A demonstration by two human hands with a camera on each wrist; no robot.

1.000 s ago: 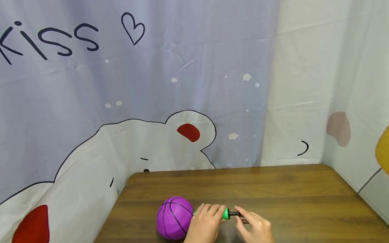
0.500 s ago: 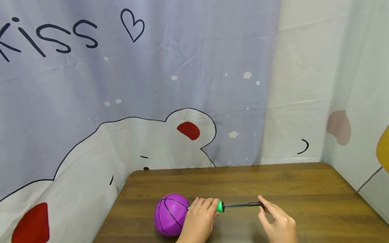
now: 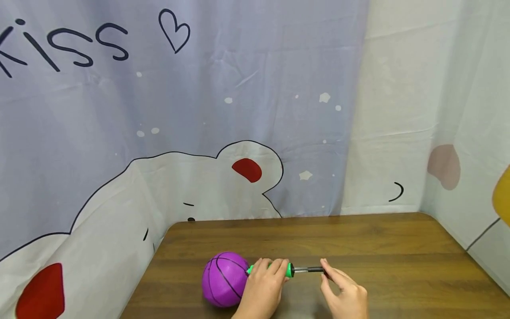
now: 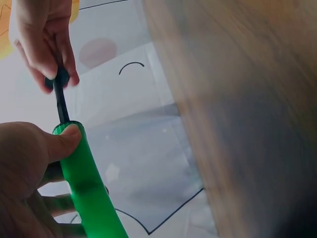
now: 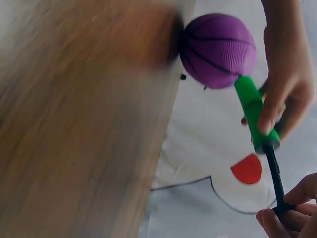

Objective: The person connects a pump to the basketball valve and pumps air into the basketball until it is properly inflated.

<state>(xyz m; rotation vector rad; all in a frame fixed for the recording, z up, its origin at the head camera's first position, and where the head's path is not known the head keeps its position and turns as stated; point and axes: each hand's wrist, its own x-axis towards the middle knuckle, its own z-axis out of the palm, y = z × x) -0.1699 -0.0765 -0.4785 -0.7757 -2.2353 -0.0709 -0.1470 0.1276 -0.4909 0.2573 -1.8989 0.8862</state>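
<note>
A purple ball [image 3: 224,280] with black basketball lines rests on the wooden table at the front. Against its right side sits the tip of a green hand pump [image 4: 89,188], lying roughly level. My left hand [image 3: 263,283] grips the pump's green barrel, its thumb along the barrel near the black cap. With its fingertips and thumb, my right hand [image 3: 345,292] pinches the black handle [image 5: 283,208] at the rod's end. Part of the rod [image 5: 275,173] shows between barrel and handle. In the head view, the left hand covers much of the barrel.
The brown wooden table [image 3: 398,248] stretches behind and to the right of the hands. A printed curtain [image 3: 279,88] with a cartoon bear hangs along the table's back edge, and more cloth hangs at the sides.
My right hand first drew the handle out to the right, lengthening the visible rod, then moved it partway back left. Ball and left hand shifted slightly left and up in view.
</note>
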